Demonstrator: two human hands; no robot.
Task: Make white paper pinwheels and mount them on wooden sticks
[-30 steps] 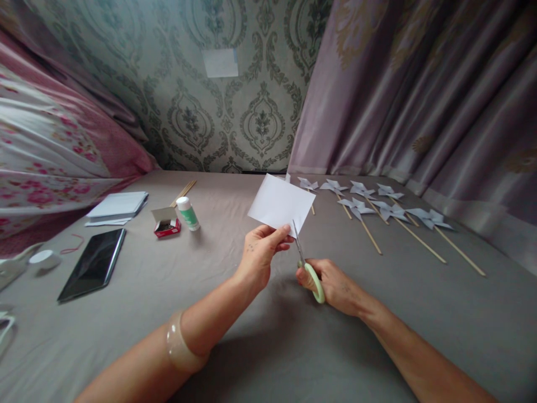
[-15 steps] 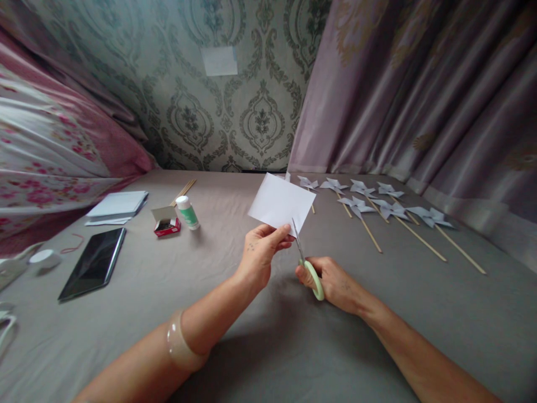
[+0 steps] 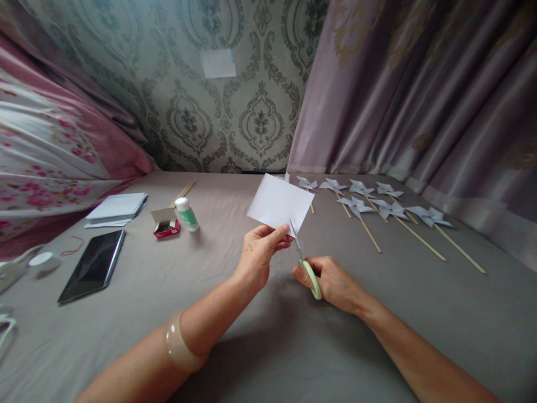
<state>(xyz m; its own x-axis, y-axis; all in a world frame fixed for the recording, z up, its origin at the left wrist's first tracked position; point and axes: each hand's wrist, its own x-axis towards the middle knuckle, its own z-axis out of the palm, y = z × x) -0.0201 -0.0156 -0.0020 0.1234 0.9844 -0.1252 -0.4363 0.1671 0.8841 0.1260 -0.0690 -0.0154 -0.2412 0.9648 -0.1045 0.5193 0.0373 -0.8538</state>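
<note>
My left hand [image 3: 262,252] pinches a white sheet of paper [image 3: 279,201] by its near edge, thumb on top, holding it tilted above the cloth. In my right hand [image 3: 329,282] is a pair of scissors [image 3: 311,278] with pale green handles. Their blades point away from me and lie at the paper's near corner, just right of my left thumb. Part of the blades is over the sheet; how far they have cut in, I cannot make out. My right fingers are partly hidden behind the handles.
Several paper pinwheels [image 3: 392,209] on sticks lie at the right. Toward the left are a glue stick [image 3: 187,214], a small red box [image 3: 166,228], wooden sticks [image 3: 184,191], a stack of paper [image 3: 117,207], a dark phone [image 3: 93,266] and a white cap [image 3: 44,261].
The scissors and my right hand have shifted very slightly left. The paper and my left hand stay almost where they were.
</note>
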